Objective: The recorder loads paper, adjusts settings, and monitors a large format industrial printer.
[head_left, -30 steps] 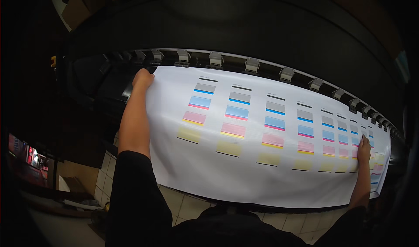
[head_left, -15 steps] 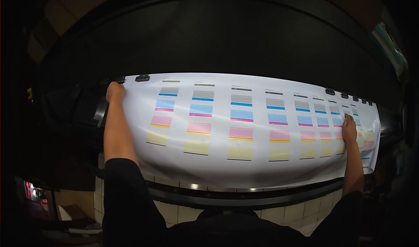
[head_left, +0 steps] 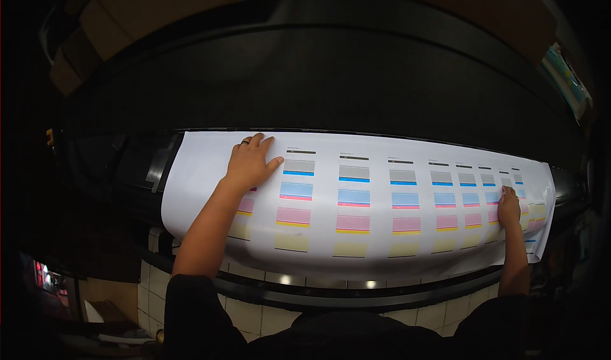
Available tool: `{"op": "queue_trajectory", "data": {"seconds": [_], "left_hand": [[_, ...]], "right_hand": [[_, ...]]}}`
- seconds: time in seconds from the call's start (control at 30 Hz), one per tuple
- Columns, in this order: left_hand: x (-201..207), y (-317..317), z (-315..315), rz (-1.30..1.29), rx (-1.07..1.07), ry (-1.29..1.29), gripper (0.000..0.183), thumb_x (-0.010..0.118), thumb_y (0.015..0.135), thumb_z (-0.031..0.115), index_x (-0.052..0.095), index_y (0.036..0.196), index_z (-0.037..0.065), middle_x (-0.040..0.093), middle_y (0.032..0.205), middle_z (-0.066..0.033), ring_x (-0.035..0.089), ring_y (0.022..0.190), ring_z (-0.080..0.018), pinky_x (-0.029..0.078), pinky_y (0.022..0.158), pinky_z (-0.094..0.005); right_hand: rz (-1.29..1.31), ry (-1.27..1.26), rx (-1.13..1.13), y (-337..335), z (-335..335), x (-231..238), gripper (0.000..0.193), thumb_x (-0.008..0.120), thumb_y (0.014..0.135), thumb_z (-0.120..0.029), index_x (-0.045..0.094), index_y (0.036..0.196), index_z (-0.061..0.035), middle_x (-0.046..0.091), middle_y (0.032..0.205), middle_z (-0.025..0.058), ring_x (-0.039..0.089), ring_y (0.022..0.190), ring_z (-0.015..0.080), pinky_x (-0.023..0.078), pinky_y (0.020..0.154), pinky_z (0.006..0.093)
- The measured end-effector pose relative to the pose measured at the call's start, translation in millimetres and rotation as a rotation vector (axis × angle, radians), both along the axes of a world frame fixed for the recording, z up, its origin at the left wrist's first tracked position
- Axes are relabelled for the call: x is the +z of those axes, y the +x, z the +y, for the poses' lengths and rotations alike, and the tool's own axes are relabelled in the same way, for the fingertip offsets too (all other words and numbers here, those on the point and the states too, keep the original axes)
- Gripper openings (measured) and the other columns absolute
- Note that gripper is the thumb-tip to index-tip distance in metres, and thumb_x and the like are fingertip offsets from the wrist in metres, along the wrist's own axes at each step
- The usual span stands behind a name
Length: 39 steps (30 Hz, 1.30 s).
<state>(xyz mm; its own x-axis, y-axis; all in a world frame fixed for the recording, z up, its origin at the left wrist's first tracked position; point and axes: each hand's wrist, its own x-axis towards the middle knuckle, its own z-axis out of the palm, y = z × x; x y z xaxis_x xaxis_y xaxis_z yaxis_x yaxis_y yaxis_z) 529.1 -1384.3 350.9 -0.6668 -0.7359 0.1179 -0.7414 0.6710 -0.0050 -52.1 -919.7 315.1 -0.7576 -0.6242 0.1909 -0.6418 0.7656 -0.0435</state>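
A wide white printed sheet [head_left: 318, 142] hangs over the front of a large black machine, a wide-format printer by its look. It bears several columns of grey, blue, pink and yellow colour patches [head_left: 296, 191]. My left hand [head_left: 251, 163] lies flat on its upper left part, fingers spread and holding nothing, with a dark ring on one finger. Over the right-hand columns, my right hand [head_left: 509, 206] touches the sheet with its fingers slightly bent. The leftmost patch column is partly hidden by my left hand and forearm. Near the right end, the sheet's lower corner curls.
The machine's broad black cover [head_left: 356, 74] rises behind the sheet. A dark curved bar [head_left: 305, 291] runs below it, above pale floor tiles [head_left: 248, 315]. Cardboard boxes [head_left: 146, 16] stand beyond the machine, and another brown box [head_left: 108, 296] is at lower left.
My left hand has moved right, from the sheet's upper left edge onto its surface, and opened flat. Black clips along the top edge no longer show. My right hand stays over the same columns.
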Motion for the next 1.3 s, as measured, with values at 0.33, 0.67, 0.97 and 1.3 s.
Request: {"op": "queue_trajectory", "data": {"seconds": [0.33,0.67,0.97,1.3], "left_hand": [[-20.4,-18.6,-0.9,0.083,0.136,-0.146,0.062,0.052,0.098,0.052,0.053,0.138,0.004,0.05,0.139,-0.0217,0.051,0.128,-0.0353,0.043,0.104,-0.0449],[-13.6,-35.6,52.5,0.32,-0.092,-0.291,0.025,0.069,0.088,0.033,0.065,0.089,0.008,0.065,0.091,-0.0076,0.063,0.089,-0.0286,0.043,0.075,-0.0451],[-33.8,-52.7,237.2,0.194,-0.107,-0.052,0.062,0.065,0.088,0.047,0.055,0.131,0.003,0.052,0.135,-0.0221,0.049,0.125,-0.0398,0.035,0.103,-0.0525],[-53.7,-43.4,275.3,0.168,-0.013,-0.095,0.06,0.058,0.094,0.039,0.048,0.142,0.006,0.041,0.151,-0.0191,0.036,0.141,-0.0366,0.024,0.115,-0.0527]], "right_hand": [[-0.121,-0.041,0.158,175.4,-142.4,19.1,0.054,0.054,0.096,-0.039,0.05,0.144,-0.0141,0.038,0.155,0.0183,0.028,0.147,0.0373,0.014,0.118,0.0625],[-0.054,-0.132,0.153,162.1,-162.0,3.6,0.052,0.056,0.093,-0.044,0.059,0.137,-0.0163,0.049,0.147,0.015,0.037,0.142,0.0362,0.025,0.114,0.0628],[0.152,-0.94,0.57,150.5,-130.0,0.7,0.005,0.065,0.078,-0.008,0.061,0.081,-0.0068,0.062,0.082,0.0119,0.06,0.081,0.035,0.048,0.071,0.0457],[0.339,-0.452,-0.545,-29.0,269.6,-59.7,0.044,0.067,0.087,-0.024,0.057,0.129,-0.0114,0.049,0.141,0.0128,0.04,0.135,0.0363,0.027,0.111,0.06]]}}
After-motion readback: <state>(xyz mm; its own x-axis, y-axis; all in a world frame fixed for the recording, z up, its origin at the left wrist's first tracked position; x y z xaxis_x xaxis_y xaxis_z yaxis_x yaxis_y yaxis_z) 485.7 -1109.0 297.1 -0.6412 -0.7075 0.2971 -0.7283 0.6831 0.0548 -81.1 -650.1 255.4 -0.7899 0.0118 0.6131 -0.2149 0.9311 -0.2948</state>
